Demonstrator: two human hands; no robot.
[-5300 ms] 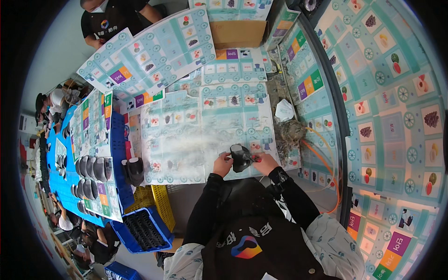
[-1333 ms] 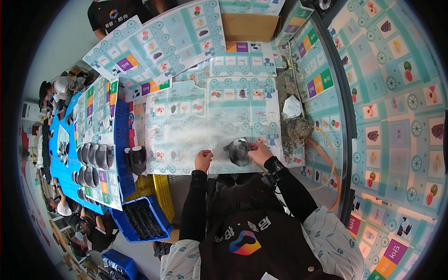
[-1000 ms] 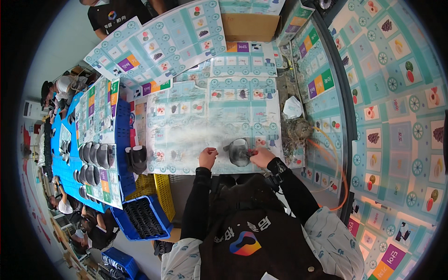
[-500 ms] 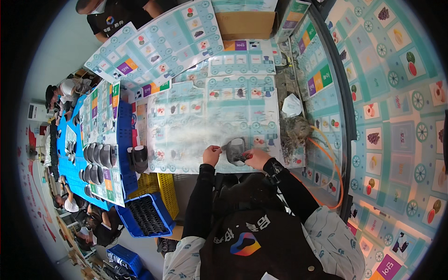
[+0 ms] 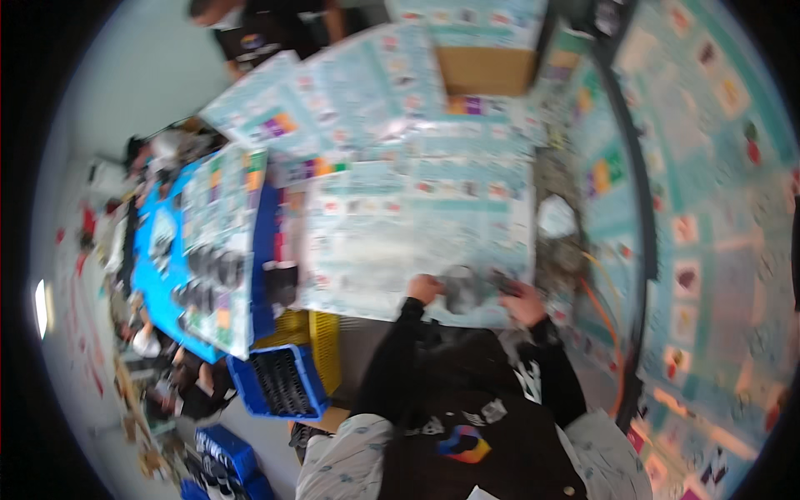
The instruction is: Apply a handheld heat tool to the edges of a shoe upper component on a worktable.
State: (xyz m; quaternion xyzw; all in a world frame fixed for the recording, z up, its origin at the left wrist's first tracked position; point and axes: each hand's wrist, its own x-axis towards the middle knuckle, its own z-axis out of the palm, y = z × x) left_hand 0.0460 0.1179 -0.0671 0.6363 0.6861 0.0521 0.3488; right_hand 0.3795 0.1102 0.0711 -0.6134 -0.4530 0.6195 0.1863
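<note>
A dark grey, rounded hollow piece with a pale opening (image 5: pixel 461 287) rests on the printed sheet (image 5: pixel 367 267) near its front edge. On its left side is my left hand (image 5: pixel 425 288), fingers closed in a pinch; blur hides what, if anything, is between them. My right hand (image 5: pixel 525 305) is closed on a small dark object (image 5: pixel 503 282) just right of the grey piece, apart from it. Motion blur keeps me from telling what kind of object it is.
To the left, several dark rounded pieces (image 5: pixel 215 265) stand on a sheet-covered stack, with another dark piece (image 5: pixel 281 282) beside it. A blue crate (image 5: pixel 317 385) holds dark parts below. A white crumpled thing (image 5: pixel 556 217) and an orange hose (image 5: pixel 607 321) lie right. A person (image 5: pixel 267 33) stands beyond.
The whole view has shifted and blurred. My right hand has drawn the small dark object away from the grey piece, to the right. My left hand stays beside the piece.
</note>
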